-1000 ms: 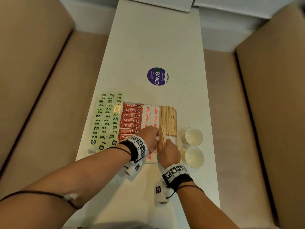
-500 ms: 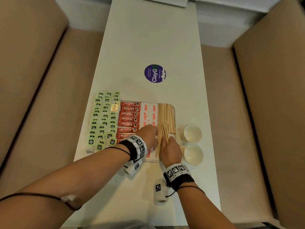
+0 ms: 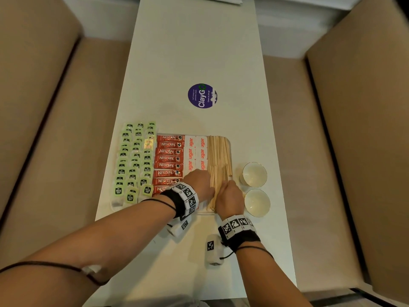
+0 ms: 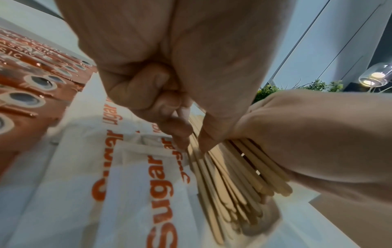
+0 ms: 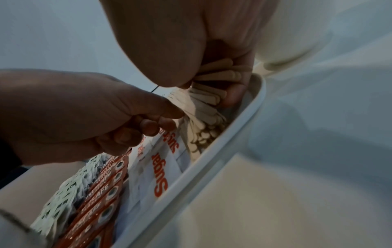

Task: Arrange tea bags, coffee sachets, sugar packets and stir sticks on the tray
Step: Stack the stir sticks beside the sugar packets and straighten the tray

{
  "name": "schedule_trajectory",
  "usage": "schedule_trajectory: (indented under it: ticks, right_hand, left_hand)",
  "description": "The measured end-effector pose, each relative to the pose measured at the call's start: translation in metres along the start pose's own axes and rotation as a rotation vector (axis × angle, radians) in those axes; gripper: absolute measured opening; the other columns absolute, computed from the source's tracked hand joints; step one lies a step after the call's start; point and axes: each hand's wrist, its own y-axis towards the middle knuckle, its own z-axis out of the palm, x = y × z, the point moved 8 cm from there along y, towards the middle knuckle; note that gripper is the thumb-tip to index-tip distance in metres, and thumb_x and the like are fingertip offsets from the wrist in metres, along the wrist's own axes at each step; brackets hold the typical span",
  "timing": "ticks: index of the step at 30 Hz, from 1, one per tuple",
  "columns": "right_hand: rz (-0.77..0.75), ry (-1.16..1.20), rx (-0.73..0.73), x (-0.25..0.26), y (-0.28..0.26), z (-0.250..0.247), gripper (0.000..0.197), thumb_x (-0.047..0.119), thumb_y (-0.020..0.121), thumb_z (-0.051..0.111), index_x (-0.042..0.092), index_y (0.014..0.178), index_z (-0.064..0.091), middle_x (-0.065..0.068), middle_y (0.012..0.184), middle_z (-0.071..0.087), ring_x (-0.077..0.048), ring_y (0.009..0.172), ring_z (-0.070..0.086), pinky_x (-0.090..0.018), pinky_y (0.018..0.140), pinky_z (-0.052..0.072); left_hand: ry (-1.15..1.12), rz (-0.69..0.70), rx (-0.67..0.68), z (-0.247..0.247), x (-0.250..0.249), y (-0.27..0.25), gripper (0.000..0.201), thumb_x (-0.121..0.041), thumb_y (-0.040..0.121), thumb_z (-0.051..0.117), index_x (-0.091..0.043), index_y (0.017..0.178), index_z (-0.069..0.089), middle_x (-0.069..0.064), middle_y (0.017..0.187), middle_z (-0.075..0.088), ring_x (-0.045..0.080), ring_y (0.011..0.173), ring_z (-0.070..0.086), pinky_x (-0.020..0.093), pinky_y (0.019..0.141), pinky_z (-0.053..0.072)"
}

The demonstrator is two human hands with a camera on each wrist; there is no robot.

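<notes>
I see a white tray [image 3: 230,142] on the long white counter [image 3: 199,52], its rows running away from me. On the tray, from left to right, lie green tea bags [image 3: 135,160], red coffee sachets [image 3: 169,159], white sugar packets [image 3: 195,151] and wooden sticks [image 3: 219,156].

The sticks lie flat with their long axis pointing away from me, parallel to the tray's right edge. Their near ends reach the tray's near rim; the far ends reach its far rim. The sachets lie crosswise, long axis left to right, stacked in a column. The sugar lettering runs along the same line as the sticks.

My left hand [image 3: 199,182] sits over the near sugar packets, just beside the sticks. In the left wrist view its fingers [image 4: 174,127] are curled, and thumb and forefinger pinch the left edge of the stick bundle [image 4: 229,181]. My right hand [image 3: 229,193] closes round the bundle's near part from the right; the right wrist view shows stick ends [image 5: 212,99] fanned between its thumb and fingers. The two hands touch across the sticks.

Two white cups [image 3: 254,173] stand on the counter just right of the tray, one behind the other. A round purple sticker [image 3: 202,95] lies farther up the counter.
</notes>
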Motion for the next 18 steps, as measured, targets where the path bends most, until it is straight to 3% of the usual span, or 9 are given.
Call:
schedule_trajectory:
  ticks: [3, 5, 7, 9, 14, 18]
  right_hand:
    - [0.002, -0.003, 0.017, -0.001, -0.001, 0.000, 0.034, 0.030, 0.108, 0.031, 0.005, 0.109, 0.055, -0.017, 0.107, 0.068, -0.036, 0.095, 0.065, -0.036, 0.074, 0.047]
    - [0.002, -0.009, 0.043, -0.001, -0.003, 0.003, 0.031, 0.021, 0.104, 0.038, 0.004, 0.126, 0.052, -0.017, 0.116, 0.065, -0.037, 0.100, 0.064, -0.041, 0.081, 0.052]
    - [-0.018, -0.038, 0.055, 0.001, -0.006, 0.004, 0.045, 0.017, 0.100, 0.043, 0.007, 0.143, 0.042, -0.017, 0.125, 0.060, -0.038, 0.107, 0.063, -0.045, 0.087, 0.052]
    - [-0.066, -0.105, 0.045, 0.005, -0.009, 0.004, 0.053, 0.016, 0.099, 0.046, 0.006, 0.150, 0.034, -0.018, 0.128, 0.057, -0.039, 0.112, 0.059, -0.044, 0.087, 0.049]
    - [-0.194, -0.168, -0.010, 0.016, -0.021, -0.002, 0.048, 0.013, 0.099, 0.047, -0.002, 0.143, 0.039, -0.020, 0.123, 0.059, -0.040, 0.105, 0.056, -0.041, 0.081, 0.042]
    - [-0.226, -0.101, 0.003, 0.015, -0.027, -0.005, 0.038, 0.017, 0.099, 0.047, 0.000, 0.134, 0.044, -0.018, 0.124, 0.057, -0.038, 0.107, 0.055, -0.043, 0.083, 0.049]
  left_hand:
    - [0.004, 0.005, 0.003, 0.001, -0.002, 0.000, 0.043, -0.028, 0.087, 0.062, -0.014, 0.053, 0.040, 0.003, 0.051, 0.040, 0.021, 0.049, 0.045, 0.028, 0.052, 0.040]
    - [0.007, 0.005, 0.007, 0.003, -0.004, 0.000, 0.043, -0.030, 0.088, 0.061, -0.014, 0.054, 0.041, 0.002, 0.053, 0.042, 0.020, 0.050, 0.046, 0.028, 0.053, 0.041]
    - [0.008, -0.004, 0.010, 0.003, -0.004, 0.001, 0.041, -0.033, 0.089, 0.061, -0.015, 0.056, 0.044, 0.002, 0.055, 0.045, 0.020, 0.051, 0.048, 0.028, 0.053, 0.042]
    - [0.006, -0.012, 0.011, 0.003, -0.003, 0.001, 0.040, -0.035, 0.089, 0.061, -0.015, 0.058, 0.046, 0.002, 0.057, 0.048, 0.020, 0.054, 0.052, 0.028, 0.054, 0.044]
    - [0.017, -0.030, 0.007, 0.001, -0.002, 0.001, 0.041, -0.040, 0.091, 0.063, -0.017, 0.060, 0.049, 0.000, 0.059, 0.051, 0.017, 0.055, 0.054, 0.029, 0.057, 0.051]
    - [0.002, -0.038, 0.017, 0.001, -0.001, -0.002, 0.041, -0.038, 0.091, 0.063, -0.017, 0.059, 0.048, 0.001, 0.057, 0.050, 0.018, 0.054, 0.054, 0.029, 0.057, 0.050]
